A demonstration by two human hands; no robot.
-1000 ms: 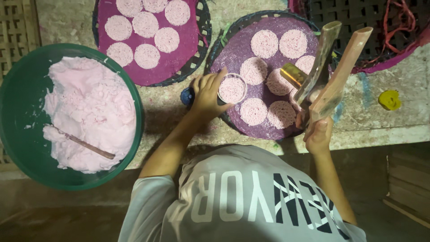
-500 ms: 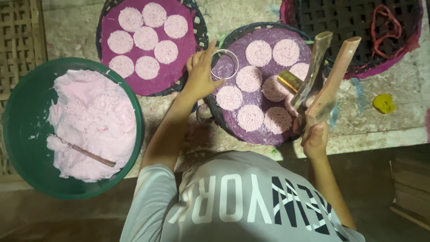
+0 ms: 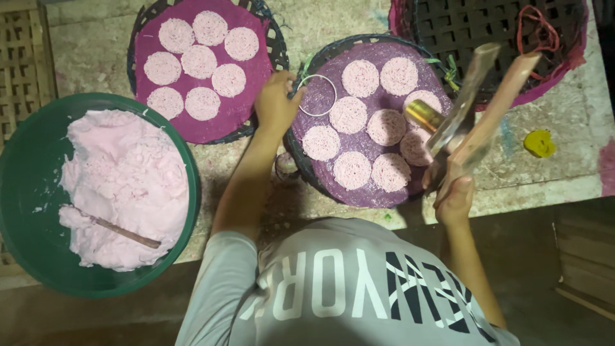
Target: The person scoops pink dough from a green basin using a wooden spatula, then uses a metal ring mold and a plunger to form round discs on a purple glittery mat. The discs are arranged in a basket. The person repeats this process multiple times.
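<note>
Currently, item by item.

Left hand (image 3: 277, 102): mine, reaching over the near-left rim of the middle tray (image 3: 306, 168). Fingers curled round a thin metal ring (image 3: 316, 95), which sits on the purple mat at the tray's upper left, with no disc inside it.

Right hand (image 3: 453, 195): mine, at the tray's right edge, closed tight on the press (image 3: 474, 106), a long two-handled tool of pale wood with a brass barrel at its lower end. Handles slant up and to the right; the barrel hangs over the discs on the tray's right side.

Middle tray: round, dark woven rim, purple mat, eight pink lacy discs (image 3: 360, 78) on it, one partly hidden by the press.

Left tray (image 3: 142, 35): same make, magenta mat, seven discs, well apart from both hands.

Green basin (image 3: 19, 166): far left, holding a mound of pink dough (image 3: 128, 186) with a stick (image 3: 122, 232) lying in it.

Basket (image 3: 461, 25): top right, dark lattice, pink rim, a red cord inside.

Yellow piece (image 3: 539, 143): small, on the concrete table (image 3: 564, 102), right of the press.
</note>
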